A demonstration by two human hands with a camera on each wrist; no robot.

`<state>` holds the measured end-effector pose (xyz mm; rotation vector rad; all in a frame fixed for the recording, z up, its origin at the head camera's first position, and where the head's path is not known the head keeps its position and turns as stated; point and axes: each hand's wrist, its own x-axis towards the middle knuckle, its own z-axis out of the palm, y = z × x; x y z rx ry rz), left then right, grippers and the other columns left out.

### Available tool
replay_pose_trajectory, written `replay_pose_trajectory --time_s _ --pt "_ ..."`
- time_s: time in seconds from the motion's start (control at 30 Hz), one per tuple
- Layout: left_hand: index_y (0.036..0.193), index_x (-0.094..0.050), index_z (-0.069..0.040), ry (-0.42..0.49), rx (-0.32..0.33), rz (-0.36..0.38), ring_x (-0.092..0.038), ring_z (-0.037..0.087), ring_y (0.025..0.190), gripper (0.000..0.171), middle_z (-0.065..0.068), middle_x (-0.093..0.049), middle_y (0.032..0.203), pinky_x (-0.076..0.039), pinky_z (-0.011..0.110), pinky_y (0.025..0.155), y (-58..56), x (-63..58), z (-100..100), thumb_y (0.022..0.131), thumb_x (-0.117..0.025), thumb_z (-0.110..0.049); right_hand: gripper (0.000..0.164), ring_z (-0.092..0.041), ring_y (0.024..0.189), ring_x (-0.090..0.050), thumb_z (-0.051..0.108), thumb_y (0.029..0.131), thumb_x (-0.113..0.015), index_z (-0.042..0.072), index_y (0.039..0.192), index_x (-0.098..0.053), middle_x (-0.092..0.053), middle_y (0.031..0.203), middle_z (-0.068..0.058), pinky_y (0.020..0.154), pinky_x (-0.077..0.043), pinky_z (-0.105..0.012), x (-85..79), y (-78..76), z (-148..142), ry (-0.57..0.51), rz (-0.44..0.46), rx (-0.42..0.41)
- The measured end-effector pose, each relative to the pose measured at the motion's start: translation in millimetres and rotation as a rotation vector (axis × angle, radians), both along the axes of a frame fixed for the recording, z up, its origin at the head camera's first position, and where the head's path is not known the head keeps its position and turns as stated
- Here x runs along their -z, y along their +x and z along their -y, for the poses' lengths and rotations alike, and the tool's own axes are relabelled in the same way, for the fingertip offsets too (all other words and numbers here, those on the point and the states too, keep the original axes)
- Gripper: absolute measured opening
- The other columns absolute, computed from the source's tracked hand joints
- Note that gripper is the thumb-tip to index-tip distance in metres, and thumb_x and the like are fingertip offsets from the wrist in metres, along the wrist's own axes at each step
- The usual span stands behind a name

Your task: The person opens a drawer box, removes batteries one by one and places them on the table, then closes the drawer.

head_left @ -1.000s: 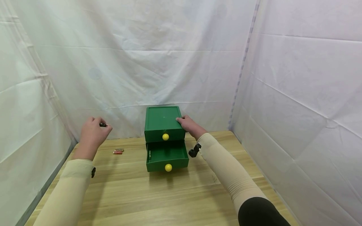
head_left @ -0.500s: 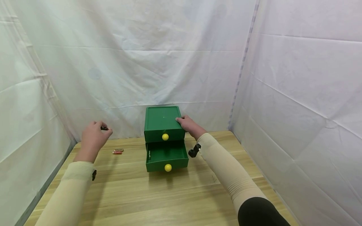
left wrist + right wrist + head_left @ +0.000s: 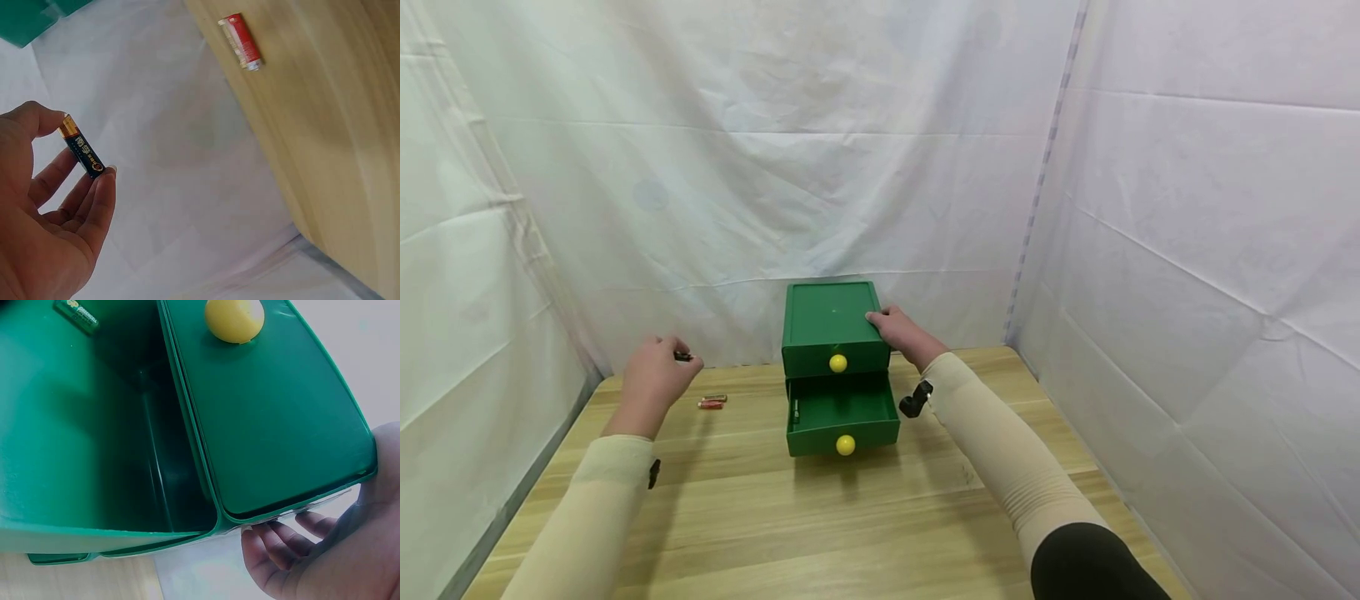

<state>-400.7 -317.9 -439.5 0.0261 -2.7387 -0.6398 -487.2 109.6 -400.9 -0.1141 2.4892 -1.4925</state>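
Observation:
My left hand (image 3: 658, 375) is raised over the back left of the table and pinches a black battery (image 3: 85, 154) with a gold end between thumb and fingertips. Below and right of it, a red battery (image 3: 711, 405) and another battery (image 3: 715, 397) lie side by side on the table. A green drawer cabinet (image 3: 831, 312) with yellow knobs stands at the middle back, its lower drawer (image 3: 842, 435) pulled out. Inside that drawer, by the left wall, lies a green battery (image 3: 76, 315). My right hand (image 3: 906, 333) grips the cabinet's right side, thumb on top and fingers against the side wall.
The wooden table (image 3: 850, 533) carries the cabinet near its back edge. White cloth (image 3: 760, 183) hangs behind the table and along both sides. The open drawer juts forward, with its yellow knob (image 3: 846, 445) at the front.
My left hand has come down and slightly right with the black battery in its fingers. The right hand, cabinet and drawer stay as they were.

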Motion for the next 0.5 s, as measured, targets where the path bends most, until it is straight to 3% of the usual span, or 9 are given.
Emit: replay_pose_trajectory --time_s 0.23,0.5 --pt "0.107 -0.061 -0.001 -0.019 0.008 0.074 -0.056 0.038 0.086 0.035 0.021 -0.052 0.104 -0.046 0.048 0.065 1.0 16.0 -1 0.095 -0.063 -0.034 0.077 -0.037 0.136 -0.043 0.054 0.104 -0.046 0.002 0.156 -0.023 -0.037 0.152 -0.021 0.111 -0.037 -0.054 -0.4 0.2 -1 0.008 0.003 0.001" --pt "0.111 -0.062 0.000 -0.027 -0.010 0.108 -0.057 0.036 0.082 0.038 0.022 -0.053 0.106 -0.047 0.045 0.061 4.9 22.4 -4 0.094 -0.062 -0.035 0.077 -0.037 0.135 -0.044 0.054 0.104 -0.046 0.002 0.155 -0.023 -0.037 0.151 -0.022 0.111 -0.037 -0.055 0.3 0.8 -2 0.003 0.009 -0.004"
